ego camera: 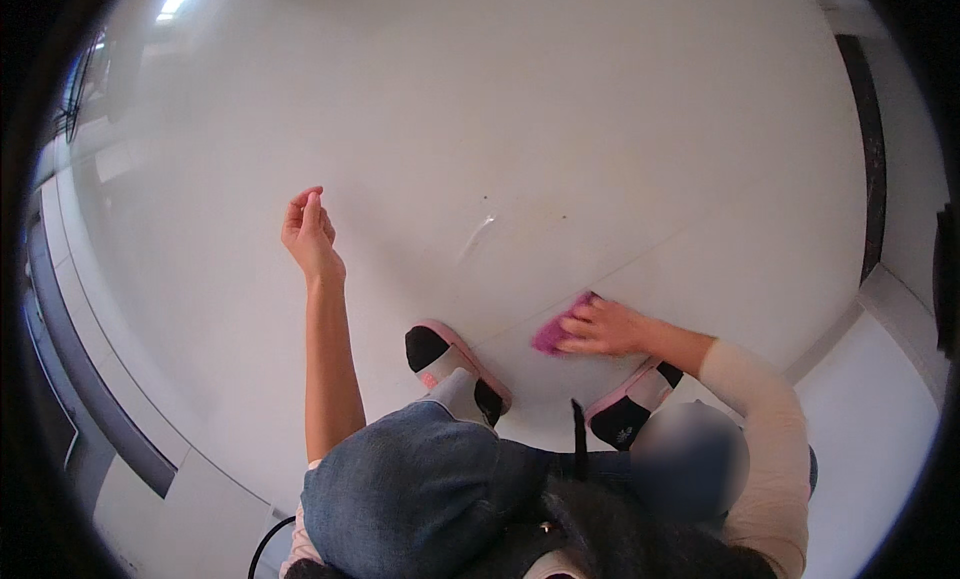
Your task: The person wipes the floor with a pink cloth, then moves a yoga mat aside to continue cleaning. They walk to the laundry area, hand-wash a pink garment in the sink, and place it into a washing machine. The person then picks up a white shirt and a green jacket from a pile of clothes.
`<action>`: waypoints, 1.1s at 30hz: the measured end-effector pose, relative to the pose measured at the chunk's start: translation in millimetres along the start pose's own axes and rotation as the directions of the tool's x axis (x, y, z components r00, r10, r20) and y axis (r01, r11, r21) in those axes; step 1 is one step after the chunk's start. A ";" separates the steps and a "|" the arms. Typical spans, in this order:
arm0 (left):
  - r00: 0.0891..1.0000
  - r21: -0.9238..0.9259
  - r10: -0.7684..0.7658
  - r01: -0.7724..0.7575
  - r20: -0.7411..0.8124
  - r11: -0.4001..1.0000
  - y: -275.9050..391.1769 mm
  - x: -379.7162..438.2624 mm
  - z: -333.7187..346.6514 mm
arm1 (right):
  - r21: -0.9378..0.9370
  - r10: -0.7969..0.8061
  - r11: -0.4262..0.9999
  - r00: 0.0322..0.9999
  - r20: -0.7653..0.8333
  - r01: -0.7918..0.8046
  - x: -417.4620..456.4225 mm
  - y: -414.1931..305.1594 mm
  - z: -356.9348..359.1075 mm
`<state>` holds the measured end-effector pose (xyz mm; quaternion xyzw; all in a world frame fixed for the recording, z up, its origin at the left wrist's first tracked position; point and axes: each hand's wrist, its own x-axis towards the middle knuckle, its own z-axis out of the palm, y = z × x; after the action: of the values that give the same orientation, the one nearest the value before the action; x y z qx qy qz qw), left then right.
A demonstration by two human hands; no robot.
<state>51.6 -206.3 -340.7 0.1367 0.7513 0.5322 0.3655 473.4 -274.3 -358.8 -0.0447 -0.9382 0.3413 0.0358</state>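
Note:
My right hand (609,328) presses a purple cloth (553,337) against the pale, glossy floor (420,114), close in front of my feet. The fingers spread over the cloth and cover part of it. Off to the left, my left hand (307,226) is raised above the floor with its fingers curled and the thumb resting against them. Nothing shows in it. Between the hands, farther out, lie a small shiny clear strip or wet streak (480,232) and two dark specks, one of them a speck (485,197) above the streak.
My slippers (450,354) stand on the floor below the hands, with my denim-covered knees (405,481) above them. A thin joint line crosses the floor. At right runs a dark strip (870,151) by a white panel (862,406). A black cable (262,545) curves at lower left.

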 end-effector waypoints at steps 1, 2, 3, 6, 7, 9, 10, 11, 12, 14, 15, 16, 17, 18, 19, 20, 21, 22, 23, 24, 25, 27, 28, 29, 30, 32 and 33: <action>1.000 0.016 -0.008 0.008 -0.011 1.000 3.1 0.6 -2.7 | 0.013 -0.016 1.000 0.997 -0.072 0.017 29.4 13.1 0.2; 0.999 0.015 -0.014 0.015 -0.030 1.000 4.9 0.5 -7.6 | 0.006 -0.016 1.000 0.989 -0.147 0.017 61.4 22.9 -2.0; 0.999 0.012 -0.013 0.014 -0.038 1.000 4.8 5.0 -10.8 | -0.010 -0.011 1.000 0.974 -0.227 0.009 95.0 34.5 -0.1; 0.996 0.008 -0.006 0.006 -0.085 1.000 3.6 9.3 -31.5 | -0.103 0.062 0.988 0.914 -0.400 -0.112 181.5 69.4 0.0; 0.995 0.003 0.003 -0.002 -0.103 1.000 3.1 10.9 -37.5 | -0.090 0.068 0.988 0.882 -0.467 -0.124 208.8 85.2 -7.5; 0.994 -0.018 0.008 -0.010 -0.106 1.000 4.9 13.9 -45.2 | -0.141 0.151 0.951 0.813 -0.563 -0.274 259.5 122.1 -20.3; 0.994 -0.033 0.015 -0.019 -0.111 0.999 3.3 14.2 -50.5 | -0.016 0.305 0.922 0.749 -0.589 -0.388 284.0 132.7 -33.6; 0.991 -0.034 0.012 -0.017 -0.130 0.999 2.8 13.7 -54.3 | 0.023 0.357 0.905 0.728 -0.586 -0.425 301.9 144.4 -50.6; 0.991 -0.043 0.013 -0.019 -0.130 0.999 4.1 13.4 -51.4 | 0.085 0.408 0.885 0.673 -0.617 -0.458 312.9 156.3 -60.8; 0.991 -0.042 0.005 -0.011 -0.134 0.999 0.6 14.3 -50.0 | 0.145 0.370 0.920 0.683 -0.630 -0.365 309.4 157.2 -72.9; 0.989 -0.035 -0.002 -0.003 -0.146 0.999 -0.9 11.8 -50.3 | 0.054 0.259 0.956 0.740 -0.620 -0.289 295.2 150.8 -71.9; 0.987 -0.026 -0.006 0.002 -0.162 1.000 -1.5 11.1 -51.1 | -0.033 0.141 0.979 0.787 -0.601 -0.201 271.5 137.2 -69.1; 0.984 -0.024 -0.007 0.003 -0.178 1.000 -0.5 11.8 -54.1 | 0.117 0.195 0.980 0.863 -0.466 -0.158 243.2 112.8 -72.5; 0.984 -0.023 -0.007 0.003 -0.179 1.000 -2.7 15.5 -53.0 | 0.131 0.151 0.986 0.886 -0.438 -0.103 203.2 97.1 -57.3; 0.981 -0.016 -0.010 0.007 -0.192 1.000 -3.2 16.3 -56.3 | 0.043 0.041 0.999 0.974 -0.221 -0.032 154.8 75.7 -55.4; 0.981 -0.013 -0.006 0.003 -0.194 1.000 -2.3 17.6 -53.7 | -0.008 0.049 0.999 0.998 -0.034 -0.049 97.3 55.0 -49.3; 0.982 -0.010 -0.007 0.005 -0.190 1.000 -2.7 18.2 -50.5 | -0.019 0.001 1.000 1.000 0.003 -0.001 40.0 41.0 -45.7; 0.982 0.000 -0.006 0.007 -0.189 1.000 -7.0 19.3 -49.8 | -0.054 -0.001 0.999 0.995 0.097 0.006 -9.8 29.5 -35.9; 0.983 0.004 0.001 0.000 -0.182 1.000 -8.5 20.8 -47.1 | -0.044 0.037 0.999 0.989 0.144 -0.031 -44.6 31.0 -37.8; 0.985 0.013 -0.001 0.003 -0.173 1.000 -11.0 19.4 -45.3 | -0.027 0.079 0.997 0.978 0.194 -0.075 -56.1 27.2 -45.4; 0.986 0.022 -0.003 0.006 -0.166 1.000 -13.7 17.6 -44.5 | -0.025 0.017 1.000 0.979 0.203 -0.012 -57.7 34.5 -40.8; 0.989 -0.011 -0.030 0.029 -0.144 1.000 -17.4 15.1 -38.3 | -0.022 -0.082 0.996 0.972 0.222 0.089 -16.0 64.1 -51.2; 0.989 -0.026 -0.041 0.038 -0.141 0.999 -18.9 13.7 -36.3 | -0.038 -0.109 0.993 0.988 0.111 0.114 8.8 79.1 -51.7; 0.990 -0.028 -0.043 0.039 -0.135 0.999 -18.5 12.4 -34.0 | -0.070 -0.076 0.995 0.997 -0.012 0.075 32.3 94.2 -48.9; 0.989 -0.024 -0.037 0.034 -0.140 0.999 -15.2 11.4 -35.7 | -0.068 -0.042 0.997 0.993 -0.109 0.035 67.6 110.1 -59.9; 0.991 -0.020 -0.019 0.016 -0.129 1.000 -9.6 14.5 -32.4 | -0.172 0.010 0.981 0.919 -0.394 -0.084 123.3 143.7 -67.0; 0.992 -0.016 -0.010 0.008 -0.127 1.000 -7.7 15.0 -30.9 | -0.208 0.085 0.959 0.894 -0.440 -0.194 147.7 161.1 -77.1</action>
<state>21.1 -222.0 -348.6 0.0961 0.7696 0.5440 0.3202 343.8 -86.2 -398.2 -0.1902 -0.9368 0.2058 0.2095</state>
